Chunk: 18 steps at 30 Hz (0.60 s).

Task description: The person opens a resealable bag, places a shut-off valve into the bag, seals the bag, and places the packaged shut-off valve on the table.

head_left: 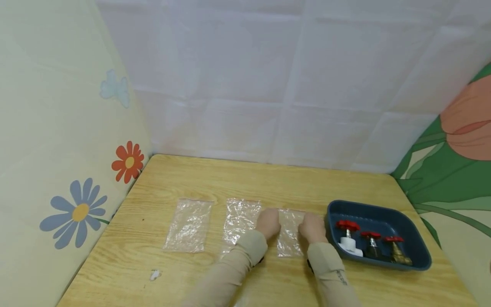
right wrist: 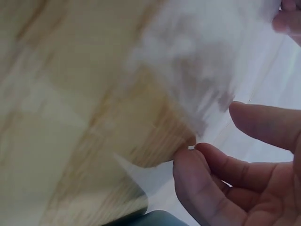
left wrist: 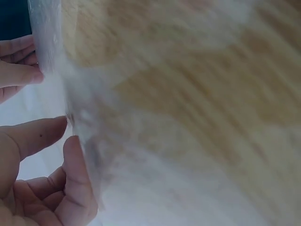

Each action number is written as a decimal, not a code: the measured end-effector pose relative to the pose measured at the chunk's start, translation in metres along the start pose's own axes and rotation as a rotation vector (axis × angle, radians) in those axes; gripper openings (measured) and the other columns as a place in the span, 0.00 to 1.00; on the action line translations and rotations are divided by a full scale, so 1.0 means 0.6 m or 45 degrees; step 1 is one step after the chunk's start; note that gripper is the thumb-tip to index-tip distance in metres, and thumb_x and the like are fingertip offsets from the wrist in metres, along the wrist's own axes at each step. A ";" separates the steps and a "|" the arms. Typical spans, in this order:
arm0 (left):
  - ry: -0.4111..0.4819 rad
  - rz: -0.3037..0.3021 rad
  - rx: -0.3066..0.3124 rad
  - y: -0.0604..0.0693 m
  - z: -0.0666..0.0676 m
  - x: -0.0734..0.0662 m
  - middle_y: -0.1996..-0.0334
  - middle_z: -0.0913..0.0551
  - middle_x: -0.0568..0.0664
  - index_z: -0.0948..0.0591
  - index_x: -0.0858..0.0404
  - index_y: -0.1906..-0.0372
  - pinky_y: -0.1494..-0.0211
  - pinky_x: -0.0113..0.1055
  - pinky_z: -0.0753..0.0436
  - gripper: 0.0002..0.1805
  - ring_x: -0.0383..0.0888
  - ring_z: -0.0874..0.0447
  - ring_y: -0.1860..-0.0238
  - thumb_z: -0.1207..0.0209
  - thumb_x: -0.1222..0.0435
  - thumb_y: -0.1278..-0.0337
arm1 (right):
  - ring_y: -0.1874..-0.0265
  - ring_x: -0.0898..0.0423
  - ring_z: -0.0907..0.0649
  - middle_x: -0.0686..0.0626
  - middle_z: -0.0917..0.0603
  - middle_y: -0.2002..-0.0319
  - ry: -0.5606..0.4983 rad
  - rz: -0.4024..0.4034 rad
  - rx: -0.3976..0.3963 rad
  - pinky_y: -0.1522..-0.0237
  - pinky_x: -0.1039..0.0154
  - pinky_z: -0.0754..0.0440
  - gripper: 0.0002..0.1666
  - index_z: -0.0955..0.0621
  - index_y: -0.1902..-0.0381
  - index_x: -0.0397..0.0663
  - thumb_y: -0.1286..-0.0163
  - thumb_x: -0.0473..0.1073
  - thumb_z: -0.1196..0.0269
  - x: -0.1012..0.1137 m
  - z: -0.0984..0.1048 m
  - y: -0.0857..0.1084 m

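A clear plastic bag [head_left: 290,234] is stretched between both hands over the table. The left hand [head_left: 268,222] is at its left edge; in the left wrist view, the thumb and forefinger of this hand [left wrist: 47,174] pinch the film [left wrist: 89,113]. On the bag's right side is the right hand [head_left: 312,228]. The right wrist view has this hand [right wrist: 235,174] with thumb and curled fingers at the edge of the film [right wrist: 197,70]. Two more clear bags, one far left [head_left: 189,226] and one beside the left hand [head_left: 239,217], lie flat.
Right of the right hand stands a dark blue tray [head_left: 421,256]. It holds a white valve [head_left: 348,244], a black one [head_left: 372,249] and a brass one [head_left: 399,254], all with red handwheels. A white mark [head_left: 155,275] shows on the wooden table [head_left: 126,256].
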<state>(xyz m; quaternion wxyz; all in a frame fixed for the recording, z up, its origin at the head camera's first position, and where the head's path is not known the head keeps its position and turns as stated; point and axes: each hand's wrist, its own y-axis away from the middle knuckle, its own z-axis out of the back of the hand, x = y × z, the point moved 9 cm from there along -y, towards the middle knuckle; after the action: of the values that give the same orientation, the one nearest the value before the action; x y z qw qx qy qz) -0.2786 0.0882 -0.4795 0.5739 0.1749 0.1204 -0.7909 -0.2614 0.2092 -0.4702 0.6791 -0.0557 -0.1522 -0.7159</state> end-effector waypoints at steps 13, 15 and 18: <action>-0.053 -0.002 -0.028 -0.001 0.003 -0.008 0.79 0.22 0.53 0.25 0.64 0.81 0.77 0.34 0.23 0.06 0.47 0.22 0.77 0.40 0.74 0.62 | 0.64 0.36 0.22 0.31 0.21 0.68 0.061 -0.045 0.039 0.59 0.47 0.23 0.09 0.24 0.70 0.25 0.50 0.28 0.44 -0.001 -0.006 -0.006; -0.047 0.001 -0.026 -0.002 0.002 -0.008 0.79 0.22 0.53 0.25 0.64 0.81 0.78 0.35 0.23 0.06 0.47 0.22 0.77 0.40 0.75 0.61 | 0.65 0.37 0.21 0.31 0.21 0.68 0.073 -0.038 0.039 0.59 0.47 0.23 0.08 0.23 0.71 0.26 0.49 0.27 0.45 0.000 -0.007 -0.007; -0.047 0.008 -0.023 -0.002 -0.001 -0.009 0.79 0.22 0.52 0.25 0.64 0.80 0.77 0.35 0.23 0.06 0.47 0.22 0.77 0.41 0.75 0.60 | 0.66 0.38 0.21 0.33 0.20 0.70 0.095 -0.014 0.027 0.62 0.48 0.23 0.06 0.23 0.73 0.28 0.50 0.27 0.45 0.003 -0.007 -0.007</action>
<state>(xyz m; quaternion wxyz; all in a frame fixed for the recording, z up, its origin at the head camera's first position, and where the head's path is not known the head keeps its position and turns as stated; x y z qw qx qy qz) -0.2783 0.0934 -0.4781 0.5800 0.1553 0.1164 -0.7911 -0.2654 0.2065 -0.4741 0.6810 -0.0210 -0.1348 -0.7195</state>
